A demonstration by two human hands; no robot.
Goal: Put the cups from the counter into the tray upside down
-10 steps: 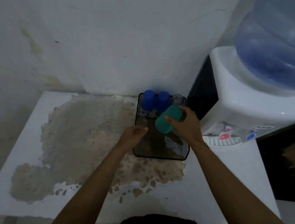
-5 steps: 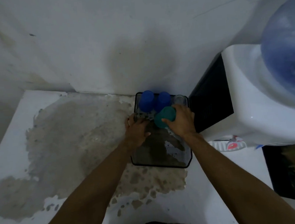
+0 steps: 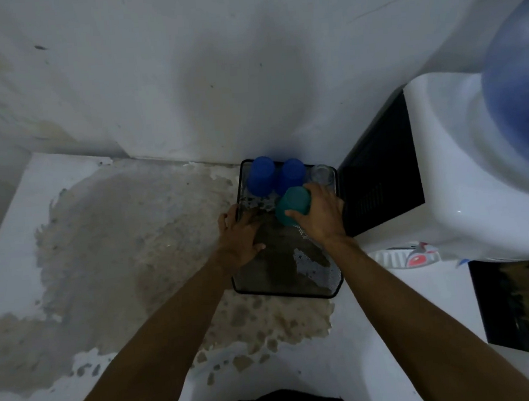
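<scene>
A black mesh tray sits on the white counter against the wall. Two blue cups stand upside down along its far edge, with a clear glass beside them in the far right corner. My right hand grips a teal cup, bottom up, inside the tray just in front of the blue cups. My left hand rests on the tray's left rim, fingers curled over it.
A white water dispenser with a blue bottle stands right beside the tray, its black side panel almost touching it. The counter left of the tray has a large worn brown patch. A wall runs directly behind.
My right hand has brought the teal cup down and back into the tray, turning it bottom up. My left hand moved from the near left side onto the tray's left rim.
</scene>
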